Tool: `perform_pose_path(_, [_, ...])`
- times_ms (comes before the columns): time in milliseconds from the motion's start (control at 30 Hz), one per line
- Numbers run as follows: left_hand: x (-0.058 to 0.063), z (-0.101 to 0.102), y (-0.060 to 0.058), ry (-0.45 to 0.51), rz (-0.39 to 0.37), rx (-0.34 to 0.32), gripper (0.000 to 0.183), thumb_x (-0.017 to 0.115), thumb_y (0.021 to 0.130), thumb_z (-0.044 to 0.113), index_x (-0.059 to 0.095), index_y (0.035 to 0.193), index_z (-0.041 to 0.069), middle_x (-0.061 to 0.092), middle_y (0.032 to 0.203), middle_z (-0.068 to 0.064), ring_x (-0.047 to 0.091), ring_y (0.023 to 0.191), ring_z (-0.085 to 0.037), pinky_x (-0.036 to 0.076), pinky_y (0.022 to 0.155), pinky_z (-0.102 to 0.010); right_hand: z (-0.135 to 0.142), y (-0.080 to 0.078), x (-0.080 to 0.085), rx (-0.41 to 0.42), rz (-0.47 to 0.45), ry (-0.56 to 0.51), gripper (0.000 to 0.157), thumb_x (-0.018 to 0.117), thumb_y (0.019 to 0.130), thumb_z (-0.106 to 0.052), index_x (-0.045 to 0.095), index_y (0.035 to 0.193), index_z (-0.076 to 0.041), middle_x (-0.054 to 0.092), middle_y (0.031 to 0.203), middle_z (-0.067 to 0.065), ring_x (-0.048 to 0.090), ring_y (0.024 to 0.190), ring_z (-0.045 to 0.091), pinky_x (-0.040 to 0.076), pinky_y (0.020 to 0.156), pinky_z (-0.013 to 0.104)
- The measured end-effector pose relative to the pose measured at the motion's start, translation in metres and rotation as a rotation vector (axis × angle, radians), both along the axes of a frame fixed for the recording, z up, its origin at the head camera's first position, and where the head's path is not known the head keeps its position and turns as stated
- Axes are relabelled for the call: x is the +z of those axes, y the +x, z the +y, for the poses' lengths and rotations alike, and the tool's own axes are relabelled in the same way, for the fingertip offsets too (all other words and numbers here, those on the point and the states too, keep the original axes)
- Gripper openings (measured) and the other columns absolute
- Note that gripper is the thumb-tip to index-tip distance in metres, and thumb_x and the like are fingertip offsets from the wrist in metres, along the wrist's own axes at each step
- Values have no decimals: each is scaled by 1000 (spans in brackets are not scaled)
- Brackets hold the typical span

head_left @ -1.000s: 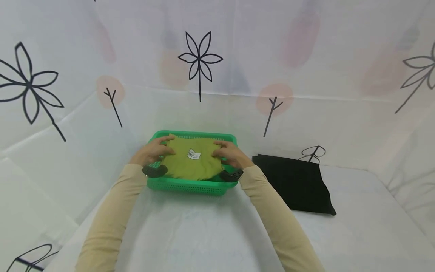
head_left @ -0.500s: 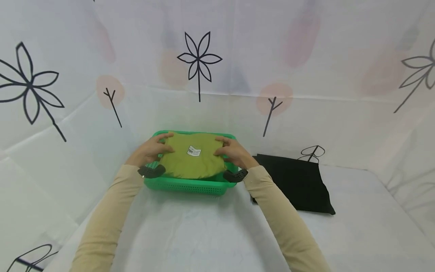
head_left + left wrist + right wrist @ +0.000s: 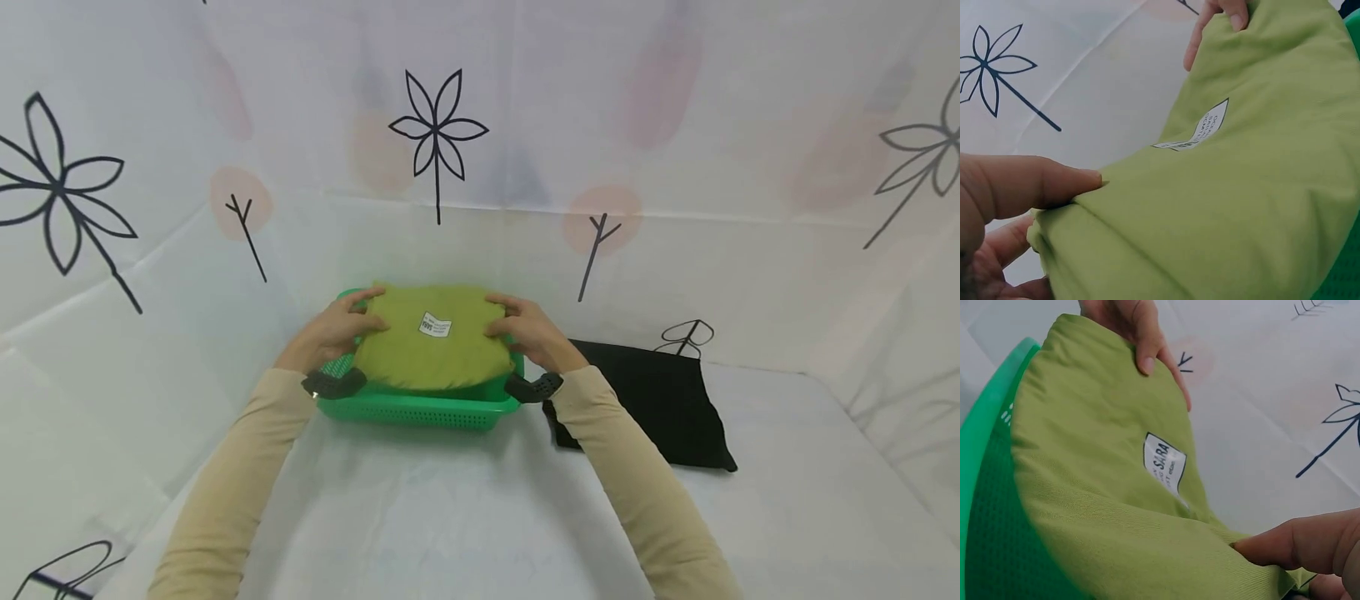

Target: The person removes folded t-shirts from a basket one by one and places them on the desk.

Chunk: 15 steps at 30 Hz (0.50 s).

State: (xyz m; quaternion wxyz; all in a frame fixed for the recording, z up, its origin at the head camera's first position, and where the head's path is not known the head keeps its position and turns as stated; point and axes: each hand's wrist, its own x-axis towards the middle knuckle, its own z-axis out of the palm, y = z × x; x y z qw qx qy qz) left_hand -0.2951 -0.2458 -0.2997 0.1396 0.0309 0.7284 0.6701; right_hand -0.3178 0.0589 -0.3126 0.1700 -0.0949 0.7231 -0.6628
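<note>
A folded yellow-green cloth item (image 3: 431, 354), with a white printed label (image 3: 435, 325), hangs between both hands above a green plastic basket (image 3: 420, 410). My left hand (image 3: 330, 329) pinches its left edge, thumb on top and fingers beneath, as the left wrist view shows with the thumb (image 3: 1054, 181). On the opposite edge my right hand (image 3: 528, 329) pinches the cloth the same way; its thumb (image 3: 1297, 540) presses on the fabric in the right wrist view. Most of the basket's inside is hidden under the cloth.
A folded black cloth (image 3: 652, 400) lies on the white-covered table (image 3: 435, 508) to the right of the basket, partly behind the right forearm. A white sheet with flower drawings (image 3: 495, 167) hangs at the back, close behind the basket.
The green cloth has risen from within the basket to above its back rim. Both hands have lifted with it, and the right hand has shifted slightly right, stretching the cloth wider.
</note>
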Motion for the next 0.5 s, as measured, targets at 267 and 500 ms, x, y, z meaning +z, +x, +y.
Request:
perform_pose_path(267, [1,7,9,8,35,-7,77,57,93,-4,18,156,17,5,156,-26,35,130,-38,37,99,-58,10,8,2,-16,16,-30,65,63,89,3,41,148,-15,36,146,9,43,126,26,35,104,53])
perform_pose_path(500, [5,19,19,29,97,8,75,59,92,-3,23,155,17,14,154,-25,42,120,-33,42,95,-51,21,16,8,-13,31,-79,68,61,88,5,38,149,-14,38,145,11,42,126,27,36,103,51])
